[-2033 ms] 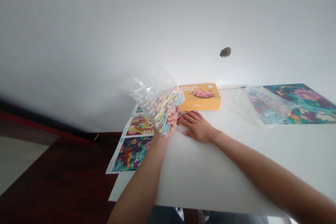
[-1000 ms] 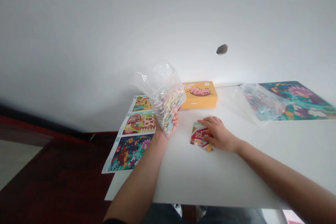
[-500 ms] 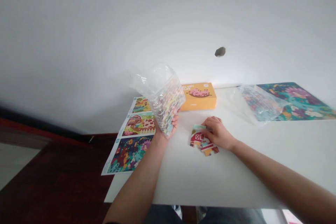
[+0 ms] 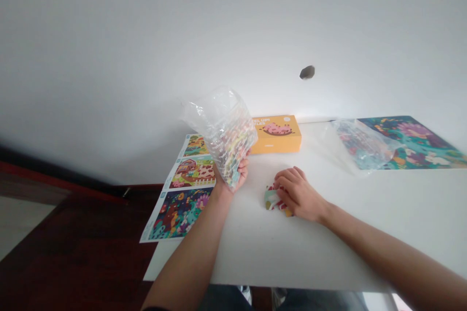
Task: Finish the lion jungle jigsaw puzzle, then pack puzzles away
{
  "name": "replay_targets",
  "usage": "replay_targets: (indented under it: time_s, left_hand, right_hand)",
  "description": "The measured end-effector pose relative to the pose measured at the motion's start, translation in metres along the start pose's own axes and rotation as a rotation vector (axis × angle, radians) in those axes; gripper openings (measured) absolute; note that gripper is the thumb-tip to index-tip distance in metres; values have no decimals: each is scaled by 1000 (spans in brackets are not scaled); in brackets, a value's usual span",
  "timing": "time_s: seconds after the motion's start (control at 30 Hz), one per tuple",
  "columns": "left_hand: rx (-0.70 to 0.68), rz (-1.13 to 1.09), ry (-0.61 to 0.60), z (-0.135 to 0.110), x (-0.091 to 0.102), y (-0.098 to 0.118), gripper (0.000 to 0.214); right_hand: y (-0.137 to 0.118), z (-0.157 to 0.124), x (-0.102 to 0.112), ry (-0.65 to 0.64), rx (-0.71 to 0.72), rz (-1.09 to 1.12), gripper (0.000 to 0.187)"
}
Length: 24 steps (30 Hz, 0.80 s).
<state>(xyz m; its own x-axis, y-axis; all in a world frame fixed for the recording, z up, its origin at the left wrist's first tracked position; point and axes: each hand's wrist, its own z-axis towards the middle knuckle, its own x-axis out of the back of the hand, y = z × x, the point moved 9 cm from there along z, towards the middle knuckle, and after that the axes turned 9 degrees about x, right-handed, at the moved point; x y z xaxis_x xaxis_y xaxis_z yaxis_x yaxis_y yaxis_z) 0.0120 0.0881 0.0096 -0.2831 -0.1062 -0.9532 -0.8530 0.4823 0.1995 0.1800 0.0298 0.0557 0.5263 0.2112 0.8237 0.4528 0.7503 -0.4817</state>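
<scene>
My left hand (image 4: 241,175) is wrapped round the lower end of a clear plastic bag (image 4: 233,141) with many small colourful pieces inside. The bag is held up above the table, its loose top leaning left. My right hand (image 4: 299,192) rests low over the white table with its fingers curled on a few jigsaw puzzle pieces (image 4: 272,199). Green and red printed parts of them show at the fingertips; the rest lies hidden under the hand.
A yellow box (image 4: 279,136) with a pig picture stands behind the hands by the wall. Left of the bag lies a printed picture sheet (image 4: 182,189). At the right are another plastic bag (image 4: 365,146) and a completed-looking colourful puzzle picture (image 4: 419,143).
My right hand has turned the puzzle pieces round and covers more of them, shifting slightly towards me. My left hand and the bag stay almost still.
</scene>
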Motion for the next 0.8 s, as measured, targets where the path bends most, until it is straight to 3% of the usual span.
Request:
replay_targets:
  time_s: [0.17, 0.37, 0.53, 0.8]
  left_hand:
    - [-7, -16, 2, 1, -1, 0, 47]
    - [-3, -17, 3, 1, -3, -1, 46]
    - [-9, -13, -14, 0, -2, -1, 46]
    - [-18, -15, -18, 1, -1, -1, 52]
  right_hand:
    - [-8, 1, -14, -78, -30, -106, 57]
    - [-11, 4, -17, -92, -27, -23, 61]
    - [-13, 6, -16, -93, 27, 21, 35]
    - [-17, 6, -21, -118, 7, -199, 26]
